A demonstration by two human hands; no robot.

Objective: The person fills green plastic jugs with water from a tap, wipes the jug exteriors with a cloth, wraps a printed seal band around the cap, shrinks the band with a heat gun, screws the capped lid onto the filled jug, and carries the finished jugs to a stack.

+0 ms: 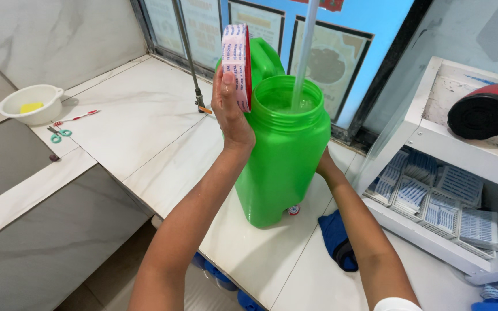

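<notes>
- Left hand (230,109): I see it gripping the red lid (237,66) edge-on, clear of the mouth.
- Green container (283,150): upright on the desk (145,115), open under the water stream (304,55).
- Right hand: behind the container, grip unseen.

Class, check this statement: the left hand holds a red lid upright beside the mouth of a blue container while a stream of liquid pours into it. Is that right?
Not quite. The container is green, not blue, as the head view shows. The rest stands: the left hand holds the red lid upright beside the container's mouth while a stream of liquid pours into it.
</notes>
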